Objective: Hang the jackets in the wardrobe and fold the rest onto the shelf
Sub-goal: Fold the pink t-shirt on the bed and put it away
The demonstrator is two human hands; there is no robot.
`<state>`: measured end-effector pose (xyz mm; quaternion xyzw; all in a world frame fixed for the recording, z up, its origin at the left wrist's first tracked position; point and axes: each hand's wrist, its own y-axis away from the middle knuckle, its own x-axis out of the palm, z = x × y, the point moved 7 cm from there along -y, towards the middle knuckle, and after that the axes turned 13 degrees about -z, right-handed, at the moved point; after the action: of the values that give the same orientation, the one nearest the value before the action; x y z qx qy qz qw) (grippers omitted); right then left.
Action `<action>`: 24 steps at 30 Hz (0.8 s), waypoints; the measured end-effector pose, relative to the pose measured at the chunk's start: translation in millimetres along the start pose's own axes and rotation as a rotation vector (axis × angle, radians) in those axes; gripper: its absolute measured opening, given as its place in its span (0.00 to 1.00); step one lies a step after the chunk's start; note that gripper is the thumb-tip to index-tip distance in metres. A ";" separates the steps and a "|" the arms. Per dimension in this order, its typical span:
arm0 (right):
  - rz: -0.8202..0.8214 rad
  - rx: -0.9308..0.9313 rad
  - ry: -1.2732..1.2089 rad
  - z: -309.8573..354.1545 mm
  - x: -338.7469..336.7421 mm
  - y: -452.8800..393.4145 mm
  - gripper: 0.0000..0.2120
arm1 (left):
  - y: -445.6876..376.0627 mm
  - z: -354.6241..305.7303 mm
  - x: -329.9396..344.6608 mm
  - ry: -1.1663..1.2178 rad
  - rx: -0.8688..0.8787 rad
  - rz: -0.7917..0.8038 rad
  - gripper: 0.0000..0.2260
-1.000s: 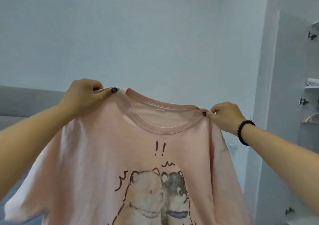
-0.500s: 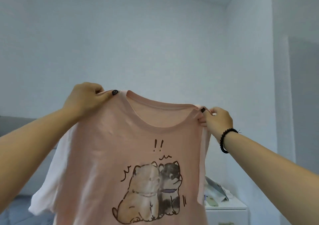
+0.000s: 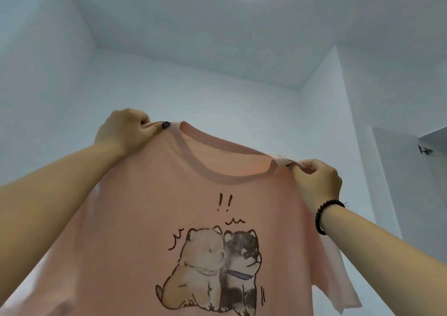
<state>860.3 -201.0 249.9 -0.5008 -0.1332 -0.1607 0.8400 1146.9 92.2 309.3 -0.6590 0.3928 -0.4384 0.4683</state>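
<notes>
1. Pink cotton T-shirt (image 3: 150,219) hangs spread out in the head view, held up high in front of the white wall (image 3: 217,102) and ceiling (image 3: 217,25), its printed front facing the camera.
2. Left hand (image 3: 123,131) pinches the shirt's left shoulder, fingers curled tight around the fabric beside the ribbed collar (image 3: 217,177).
3. Right hand (image 3: 316,182) grips the other shoulder the same way, a black bead bracelet (image 3: 324,215) on its wrist.
4. Two cartoon dogs (image 3: 215,267) sit printed below the collar.
5. Wardrobe door (image 3: 406,182) stands at the far right, well apart from the shirt.
</notes>
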 end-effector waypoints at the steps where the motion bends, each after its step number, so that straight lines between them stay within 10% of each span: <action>1: 0.008 0.009 -0.002 3.5 -1.1 0.8 0.10 | -0.8 0.1 -4.6 -0.021 0.016 -0.006 0.23; 13: 0.323 0.121 0.210 -48.6 35.5 72.1 0.27 | 75.2 71.4 17.4 -0.164 0.008 0.146 0.23; 24: 0.798 0.213 0.634 -215.6 138.2 229.2 0.27 | 264.7 229.6 126.0 -0.320 -0.125 0.604 0.26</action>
<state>1092.5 -308.1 20.3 -0.3509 0.3133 0.0428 0.8814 1374.3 -29.0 40.5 -0.6006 0.5180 -0.1462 0.5912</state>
